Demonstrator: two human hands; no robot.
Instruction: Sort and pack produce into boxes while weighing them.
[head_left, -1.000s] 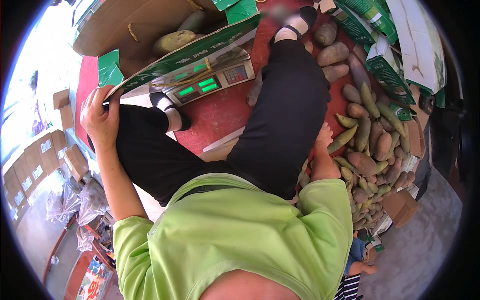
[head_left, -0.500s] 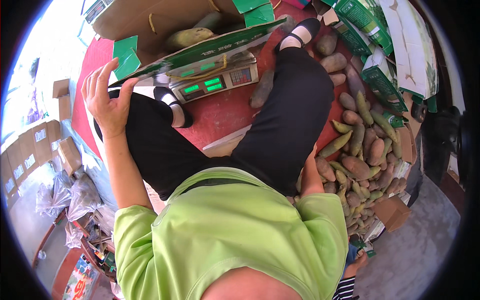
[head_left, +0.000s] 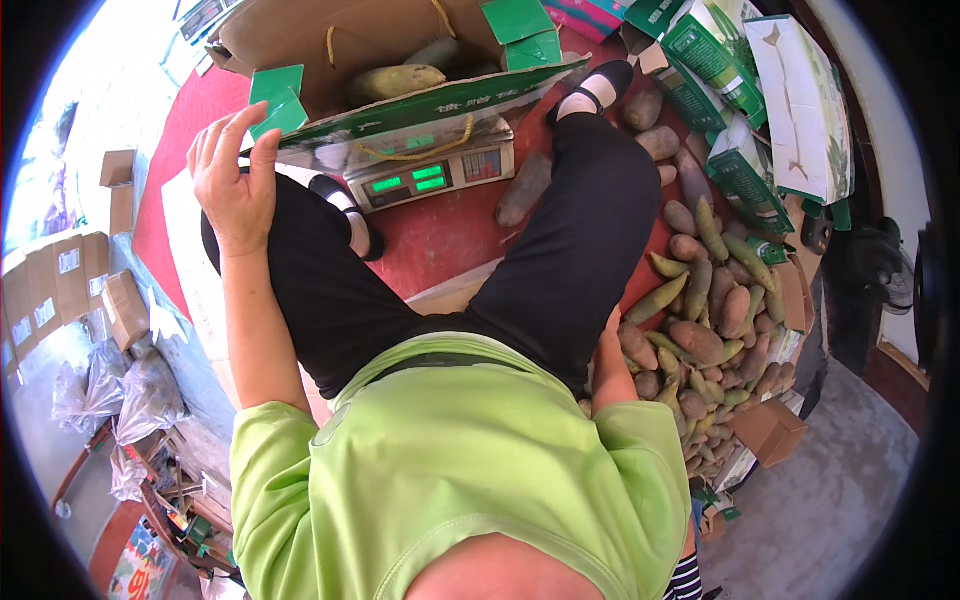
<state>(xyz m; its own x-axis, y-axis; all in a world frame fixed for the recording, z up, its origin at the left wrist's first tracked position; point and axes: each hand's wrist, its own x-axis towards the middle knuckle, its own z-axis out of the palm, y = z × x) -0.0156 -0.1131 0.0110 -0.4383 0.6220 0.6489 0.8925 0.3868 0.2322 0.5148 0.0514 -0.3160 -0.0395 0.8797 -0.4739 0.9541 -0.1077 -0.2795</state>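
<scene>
My left hand (head_left: 236, 190) is raised over my left knee, beside the green corner flap of a cardboard box (head_left: 285, 40). Its fingers are stretched and slightly bent, the thumb stands apart, and it holds nothing. The open box has yellow rope handles and rests on a digital scale (head_left: 483, 166) with lit green displays. Inside lie a few long vegetables, one a yellowish-green cucumber-like one (head_left: 398, 84). Down by my right thigh, my right hand (head_left: 610, 338) is next to a pile of brown and green vegetables (head_left: 697, 342); my leg hides its fingers.
Green-and-white cartons (head_left: 800, 110) stand at the far right. A single long brown-green vegetable (head_left: 524, 190) lies on the red floor (head_left: 425, 240) between my legs. At left are brown boxes (head_left: 60, 275) and clear plastic bags (head_left: 150, 395). A striped sleeve (head_left: 686, 578) shows behind me.
The whole view has shifted slightly. My left hand stays beside the box flap, its fingers closer together than before. My right hand remains low by my thigh.
</scene>
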